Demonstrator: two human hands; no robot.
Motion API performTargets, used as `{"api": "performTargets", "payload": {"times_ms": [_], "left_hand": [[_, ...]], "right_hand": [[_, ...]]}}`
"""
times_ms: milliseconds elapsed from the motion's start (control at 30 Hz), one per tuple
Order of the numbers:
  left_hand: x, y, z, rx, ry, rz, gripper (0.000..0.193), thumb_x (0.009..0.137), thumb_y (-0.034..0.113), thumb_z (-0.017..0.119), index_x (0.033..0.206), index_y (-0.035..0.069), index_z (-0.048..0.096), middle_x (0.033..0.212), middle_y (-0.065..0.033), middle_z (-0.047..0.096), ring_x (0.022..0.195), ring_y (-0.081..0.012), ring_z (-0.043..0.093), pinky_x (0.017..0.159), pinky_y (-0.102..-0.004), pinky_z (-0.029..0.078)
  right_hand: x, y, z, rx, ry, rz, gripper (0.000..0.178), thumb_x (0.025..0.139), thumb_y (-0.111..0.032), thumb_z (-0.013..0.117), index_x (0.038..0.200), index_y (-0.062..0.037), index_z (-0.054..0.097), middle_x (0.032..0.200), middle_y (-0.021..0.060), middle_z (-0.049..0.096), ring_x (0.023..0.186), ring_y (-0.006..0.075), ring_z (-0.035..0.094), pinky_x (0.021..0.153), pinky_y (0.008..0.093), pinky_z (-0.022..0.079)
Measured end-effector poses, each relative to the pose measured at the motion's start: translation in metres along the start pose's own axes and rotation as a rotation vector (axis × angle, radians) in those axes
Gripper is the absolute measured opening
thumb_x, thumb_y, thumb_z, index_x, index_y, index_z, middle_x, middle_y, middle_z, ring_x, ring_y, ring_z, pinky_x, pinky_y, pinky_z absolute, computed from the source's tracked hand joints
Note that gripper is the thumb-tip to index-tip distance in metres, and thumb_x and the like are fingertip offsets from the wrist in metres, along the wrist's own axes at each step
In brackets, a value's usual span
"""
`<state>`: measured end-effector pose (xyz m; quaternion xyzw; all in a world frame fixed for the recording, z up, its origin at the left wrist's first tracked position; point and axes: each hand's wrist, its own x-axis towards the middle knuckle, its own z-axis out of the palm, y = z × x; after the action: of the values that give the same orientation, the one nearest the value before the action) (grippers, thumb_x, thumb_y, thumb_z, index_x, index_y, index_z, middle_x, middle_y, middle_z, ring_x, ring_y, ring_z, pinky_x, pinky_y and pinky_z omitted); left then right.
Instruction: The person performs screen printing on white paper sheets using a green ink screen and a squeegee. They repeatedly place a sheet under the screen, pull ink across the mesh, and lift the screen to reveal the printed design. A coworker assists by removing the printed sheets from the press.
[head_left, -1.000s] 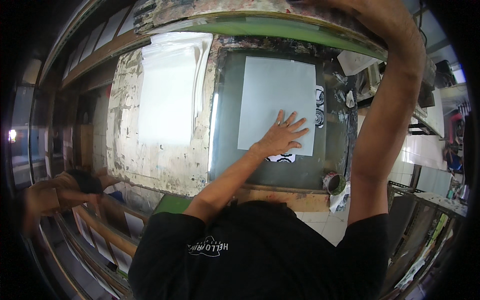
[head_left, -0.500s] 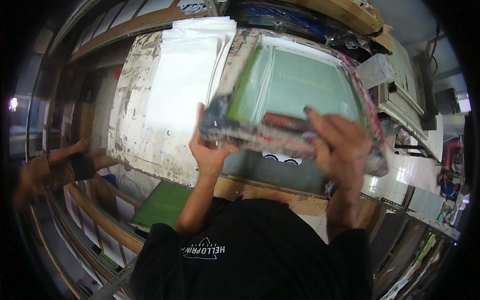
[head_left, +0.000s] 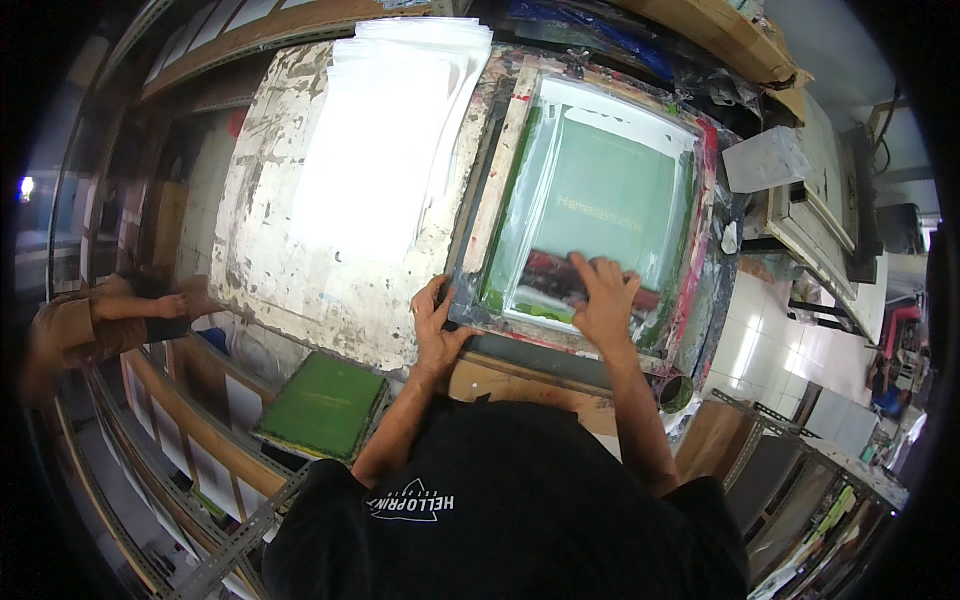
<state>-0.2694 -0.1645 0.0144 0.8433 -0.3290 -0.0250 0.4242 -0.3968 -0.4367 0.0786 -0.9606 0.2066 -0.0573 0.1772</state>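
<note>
A screen printing frame (head_left: 500, 180) with green mesh lies flat on the worktable. My left hand (head_left: 437, 335) grips its near left corner, thumb along the near edge and fingers at the left side. Over the near part of the mesh, my right hand (head_left: 607, 305) is closed on a squeegee (head_left: 548, 272) with a reddish handle, somewhat blurred. The squeegee lies crosswise inside the frame, and my fingers hide part of it. Left of the frame, a stack of white sheets (head_left: 385, 140) rests on the paint-stained board (head_left: 262, 240).
A green screen (head_left: 322, 405) sits low at the near left, beside wooden racks (head_left: 215, 425). Near the frame's right corner stands a small round can (head_left: 676, 393). A translucent plastic container (head_left: 765, 160) is at the right. Another person's arm (head_left: 145, 305) shows at the far left.
The screen frame's raised near side has come down flat onto the table. Both hands came down with it, and my right hand moved left with the squeegee.
</note>
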Motion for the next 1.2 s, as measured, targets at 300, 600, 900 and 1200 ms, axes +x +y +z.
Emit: {"api": "performTargets", "payload": {"times_ms": [300,600,900,1200], "left_hand": [[-0.008,-0.005,-0.002,-0.015,-0.038,-0.028,0.087,0.052,0.019,0.094,0.132,0.001,0.064,0.148,-0.0249,0.047,0.130,-0.0420,0.046,0.105,-0.0487,0.041],[-0.012,-0.005,-0.005,-0.026,-0.062,-0.063,0.089,0.052,0.020,0.094,0.133,0.002,0.064,0.149,-0.0250,0.046,0.131,-0.0424,0.045,0.106,-0.0482,0.042],[-0.001,-0.007,-0.005,-0.041,-0.012,0.057,0.091,0.056,0.023,0.094,0.137,0.000,0.060,0.137,-0.0227,0.057,0.122,-0.0393,0.053,0.103,-0.0473,0.043],[-0.011,-0.005,0.000,-0.197,0.022,0.023,0.088,0.060,0.024,0.094,0.137,-0.003,0.059,0.119,-0.0173,0.067,0.113,-0.0357,0.057,0.099,-0.0444,0.044]], "right_hand": [[0.159,0.104,-0.004,-0.074,0.273,-0.088,0.077,0.061,-0.012,0.079,0.135,-0.0189,0.063,0.110,0.0055,0.060,0.110,0.0264,0.055,0.097,0.0529,0.032],[0.275,0.151,-0.027,-0.109,0.224,-0.045,0.075,0.065,-0.014,0.080,0.138,-0.0219,0.063,0.128,0.0053,0.066,0.123,0.0268,0.057,0.101,0.0503,0.034],[0.255,0.151,-0.033,-0.085,0.317,-0.253,0.054,0.077,-0.005,0.071,0.128,-0.0232,0.071,0.108,0.0090,0.074,0.101,0.0296,0.068,0.088,0.0440,0.049],[0.071,0.052,-0.019,-0.123,0.349,-0.206,0.053,0.078,0.000,0.062,0.124,-0.0256,0.072,0.078,0.0073,0.061,0.069,0.0295,0.062,0.062,0.0435,0.048]]}}
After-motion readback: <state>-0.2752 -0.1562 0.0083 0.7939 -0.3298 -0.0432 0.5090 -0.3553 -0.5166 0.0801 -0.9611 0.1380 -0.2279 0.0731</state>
